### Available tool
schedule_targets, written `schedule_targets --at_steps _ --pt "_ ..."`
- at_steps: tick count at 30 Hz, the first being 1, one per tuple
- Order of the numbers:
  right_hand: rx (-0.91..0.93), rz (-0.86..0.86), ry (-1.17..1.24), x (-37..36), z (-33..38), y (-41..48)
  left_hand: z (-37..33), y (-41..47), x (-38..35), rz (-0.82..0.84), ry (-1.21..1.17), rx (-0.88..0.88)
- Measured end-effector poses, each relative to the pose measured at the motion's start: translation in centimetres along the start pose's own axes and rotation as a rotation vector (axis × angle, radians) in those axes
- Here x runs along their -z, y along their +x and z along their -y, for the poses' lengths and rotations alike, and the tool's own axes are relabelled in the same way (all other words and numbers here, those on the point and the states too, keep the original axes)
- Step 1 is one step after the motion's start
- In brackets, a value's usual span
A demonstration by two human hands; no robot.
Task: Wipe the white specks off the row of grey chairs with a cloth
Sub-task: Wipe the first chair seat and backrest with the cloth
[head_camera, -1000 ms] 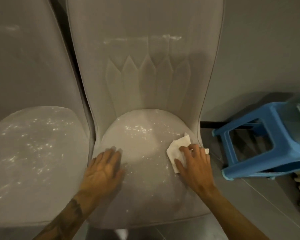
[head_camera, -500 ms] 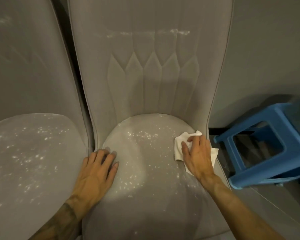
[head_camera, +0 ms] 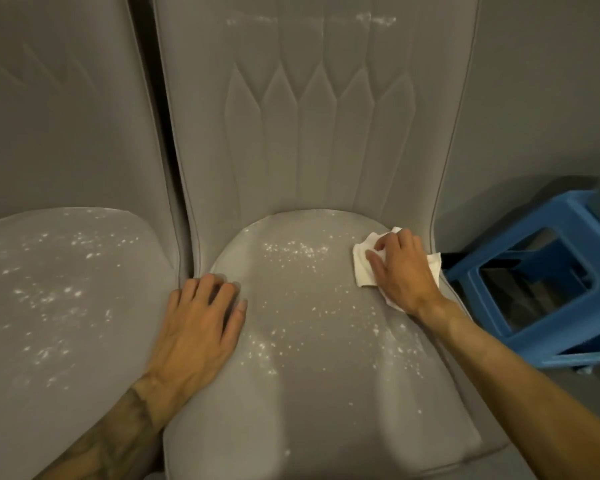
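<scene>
**Grey fabric, speckled**

Chairs: 2. Left chair [head_camera: 49, 306] and right chair [head_camera: 326, 393] both carry white specks [head_camera: 291, 251]. Right hand [head_camera: 402, 271], fingers curled, grips 1 white cloth [head_camera: 362, 268] at the right chair's rear right seat edge. Left hand [head_camera: 198, 327] lies flat, fingers relaxed, on that seat. 1 blue stool [head_camera: 551, 216] stands beside it.

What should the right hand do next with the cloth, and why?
Probably sweep the white cloth leftward across the back of the grey chair's seat. The right hand grips it at the seat's right rear edge, and the nearest band of white specks lies to its left. The left hand rests flat on the seat's left edge.
</scene>
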State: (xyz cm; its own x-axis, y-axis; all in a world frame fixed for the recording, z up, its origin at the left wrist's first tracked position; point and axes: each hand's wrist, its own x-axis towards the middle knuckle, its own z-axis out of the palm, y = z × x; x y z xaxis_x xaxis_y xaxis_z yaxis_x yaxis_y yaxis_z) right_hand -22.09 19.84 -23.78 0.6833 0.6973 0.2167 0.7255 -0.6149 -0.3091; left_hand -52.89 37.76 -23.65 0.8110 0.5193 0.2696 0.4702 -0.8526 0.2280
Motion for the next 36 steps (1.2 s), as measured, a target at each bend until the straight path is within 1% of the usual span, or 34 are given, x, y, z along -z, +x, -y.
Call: schedule_targets --at_steps 2,3,6,8,11,13,15,17,18,19,21,23,24,26,28,29,30,31,34,35,36 --pt "-0.057 -0.046 -0.011 -0.4 0.8 1.0 0.2 -0.1 0.0 0.000 -0.010 0.007" --pt "-0.054 -0.053 -0.009 -0.7 1.2 1.0 0.3 -0.1 -0.1 0.001 -0.013 0.012" --pt "0.108 0.018 0.027 -1.4 0.9 -0.4 0.4 -0.1 -0.3 -0.001 -0.011 0.011" --pt "0.147 0.050 0.033 -1.2 -0.5 -0.7 0.5 -0.3 -0.5 -0.001 -0.011 0.007" --pt "0.029 -0.004 -0.025 -0.6 -1.4 0.9 0.4 -0.5 -0.5 -0.007 -0.006 0.012" --pt "0.007 -0.040 -0.082 -0.8 -0.5 1.6 0.2 -0.4 -0.3 -0.010 -0.004 0.021" --pt "0.057 -0.009 -0.017 -1.0 0.6 1.0 0.1 -0.3 -0.3 -0.016 0.008 0.013" --pt "0.180 0.083 0.068 -1.2 0.4 -0.3 0.2 -0.5 -0.4 -0.018 0.012 0.008" --pt "0.207 0.112 0.087 -1.0 -0.2 -0.4 0.3 -0.4 -0.5 -0.020 0.013 0.006" --pt "0.205 0.106 0.085 -0.7 -1.0 -0.1 0.4 -0.4 -0.6 -0.022 0.017 0.005" --pt "0.113 0.038 0.028 -0.5 -1.8 1.4 0.4 -0.4 -0.6 -0.015 0.018 0.011" --pt "0.004 -0.013 -0.071 -0.6 -1.1 2.6 0.3 -0.3 -0.6 -0.002 0.019 0.017" --pt "-0.001 -0.030 -0.101 -1.0 -0.2 2.7 0.3 -0.3 -0.6 0.003 0.021 0.019" --pt "0.091 -0.012 -0.033 -1.6 1.2 1.6 0.4 -0.4 -0.5 0.002 0.023 0.017" --pt "0.236 0.073 0.049 -1.5 1.1 -0.1 0.4 -0.4 -0.4 0.000 0.022 0.012" --pt "0.276 0.103 0.058 -1.1 0.5 -0.4 0.3 -0.4 -0.3 0.003 0.024 0.012" --pt "0.275 0.108 0.057 -0.7 -0.3 -0.3 0.2 -0.4 -0.3 0.003 0.028 0.011" --pt "0.229 0.095 0.044 -0.3 -0.9 0.2 0.1 -0.5 -0.3 0.001 0.030 0.007" --pt "0.032 -0.002 -0.089 -0.2 -0.9 1.6 0.0 -0.5 -0.1 -0.008 0.024 0.013" --pt "0.025 -0.032 -0.113 -0.5 0.0 1.7 0.1 -0.4 -0.1 -0.011 0.021 0.018" --pt "0.062 -0.045 -0.098 -1.0 1.0 1.5 0.1 -0.3 -0.2 -0.008 0.021 0.019"
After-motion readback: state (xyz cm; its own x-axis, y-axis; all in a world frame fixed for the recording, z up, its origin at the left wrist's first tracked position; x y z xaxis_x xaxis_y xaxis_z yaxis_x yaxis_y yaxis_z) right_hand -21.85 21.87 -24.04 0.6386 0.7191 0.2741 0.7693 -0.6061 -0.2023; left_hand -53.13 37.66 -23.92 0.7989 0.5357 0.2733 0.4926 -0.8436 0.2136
